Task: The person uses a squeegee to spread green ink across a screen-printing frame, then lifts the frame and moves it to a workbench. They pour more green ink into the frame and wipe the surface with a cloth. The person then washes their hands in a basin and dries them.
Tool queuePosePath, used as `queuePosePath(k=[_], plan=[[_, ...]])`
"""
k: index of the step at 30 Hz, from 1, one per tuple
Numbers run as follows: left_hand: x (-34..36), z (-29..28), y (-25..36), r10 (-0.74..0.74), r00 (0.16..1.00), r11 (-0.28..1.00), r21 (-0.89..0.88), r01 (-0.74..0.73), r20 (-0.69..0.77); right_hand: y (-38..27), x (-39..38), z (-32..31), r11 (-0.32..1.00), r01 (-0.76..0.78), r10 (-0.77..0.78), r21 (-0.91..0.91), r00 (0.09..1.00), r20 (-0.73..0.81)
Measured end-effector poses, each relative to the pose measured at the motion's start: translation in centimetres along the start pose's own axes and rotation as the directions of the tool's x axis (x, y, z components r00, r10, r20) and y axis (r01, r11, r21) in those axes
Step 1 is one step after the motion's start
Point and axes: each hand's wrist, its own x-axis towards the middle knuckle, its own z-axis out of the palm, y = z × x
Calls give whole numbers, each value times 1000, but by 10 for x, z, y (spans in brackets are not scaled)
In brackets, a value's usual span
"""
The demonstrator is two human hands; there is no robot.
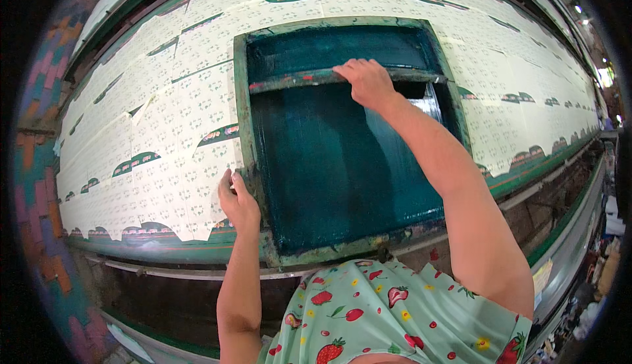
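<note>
A screen-printing frame with green, paint-stained rails lies on the pale printed pieces in front of me. Dark teal ink covers its mesh. Across the far part of the frame runs a long squeegee, spanning nearly from side rail to side rail. My right hand is closed over the squeegee's top edge, right of its middle. Beside the frame's left rail is my left hand, fingers pointing away from me and slightly apart from the thumb. It holds nothing I can see; whether it touches the rail I cannot tell.
Pale sheets with small repeated prints cover the long table, dark green gaps showing between them. A metal rail follows the table's near edge. Coloured paving lies at the left, and assorted clutter at the right.
</note>
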Motion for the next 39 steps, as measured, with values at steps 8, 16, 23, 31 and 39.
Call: queuePosePath(k=[8, 16, 23, 31, 39], plan=[[6, 22, -2, 48, 991, 993, 112, -34, -128, 69, 103, 0, 999, -25, 24, 32, 999, 34], [3, 21, 1, 55, 991, 980, 194, -30, -123, 101, 114, 10, 1000, -16, 17, 14, 999, -51], [1, 21, 2, 56, 990, 982, 186, -31, -131, 112, 114, 7, 999, 38, -37, -18, 998, 50], [4, 22, -3, 108, 989, 981, 170, -90, -101, 75, 75, -41, 998, 13, -33, 64, 948, 316], [15, 18, -5, 110, 993, 981, 152, -117, 50, -18, -80, -74, 994, 10, -48, 106, 929, 366]])
